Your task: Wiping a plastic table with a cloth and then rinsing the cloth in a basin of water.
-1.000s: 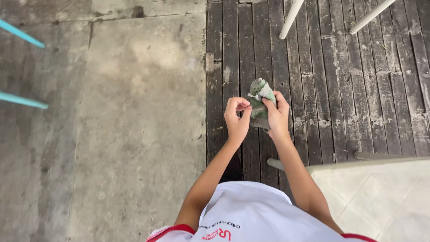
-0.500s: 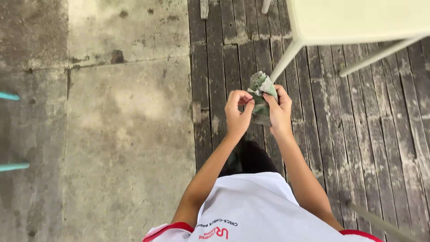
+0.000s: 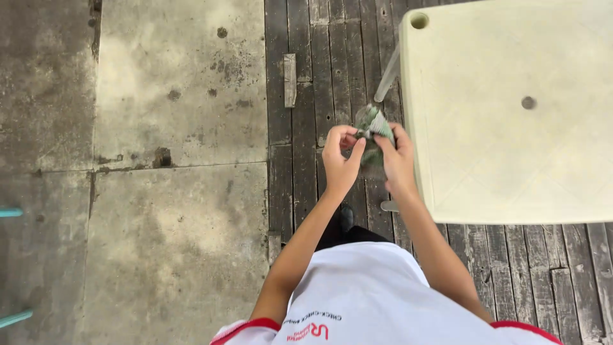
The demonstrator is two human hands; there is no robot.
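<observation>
Both hands are closed together on a small crumpled greenish-grey wad point(image 3: 372, 122), held in the air above the dark wooden decking point(image 3: 306, 166). The left hand point(image 3: 341, 160) pinches its near side; the right hand point(image 3: 394, 160) grips it from the other side. What the wad is made of cannot be told. Just beside the right hand stands a pale plastic worktop point(image 3: 511, 128), its left edge almost touching the knuckles, one leg point(image 3: 387, 76) slanting down behind the wad. Stained concrete slabs point(image 3: 159, 191) lie beyond the decking's left edge.
</observation>
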